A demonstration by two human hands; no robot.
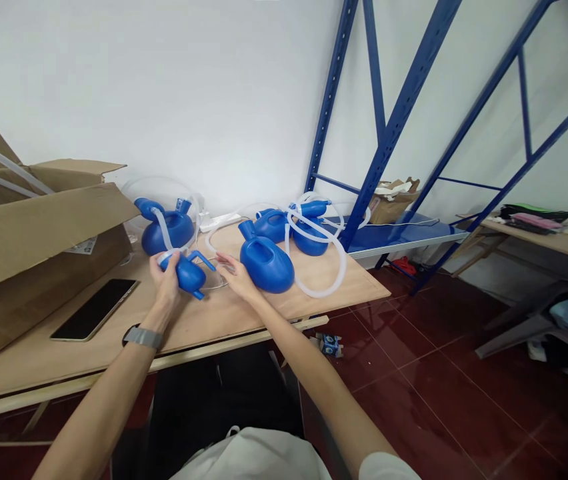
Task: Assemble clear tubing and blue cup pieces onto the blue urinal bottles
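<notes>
My left hand is closed around a small blue plastic urinal head with a white rim, held above the table. A thin bent blue arm sticks out from it toward my right hand. The fingers of that hand are stretched out near the arm's tip; whether they touch it I cannot tell. Right beside this hand, a large blue urinal bottle lies on the wooden table. Another blue bottle sits behind my left hand, with a clear hose running down toward the held head.
More blue bottles and a looped clear hose occupy the table's right end. A black phone lies left of my hands, beside an open cardboard box. Behind stands a white power strip. A blue metal rack rises at right.
</notes>
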